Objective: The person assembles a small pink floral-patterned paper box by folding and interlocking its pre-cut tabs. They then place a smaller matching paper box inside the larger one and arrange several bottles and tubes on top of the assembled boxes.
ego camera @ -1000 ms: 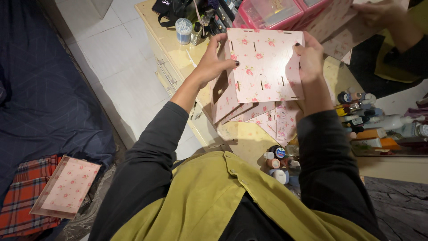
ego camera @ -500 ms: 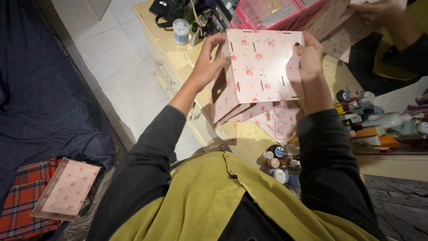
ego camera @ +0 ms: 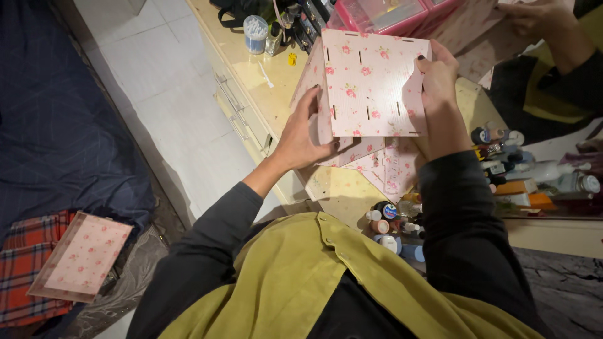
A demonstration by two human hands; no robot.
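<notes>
Person's wearing a dark charcoal long-sleeve top, sleeves running all the way down to the wrists on both arms. Over it there's an olive, mustardy-green layer, kind of a vest or open overshirt, with a visible seam and a small button near the neckline, falling open at the near edge to show the dark top underneath. Left hand [ego camera: 306, 138] and right hand [ego camera: 438, 85] are bare, no gloves. Right hand has dark nail polish, at least on one fingertip.
</notes>
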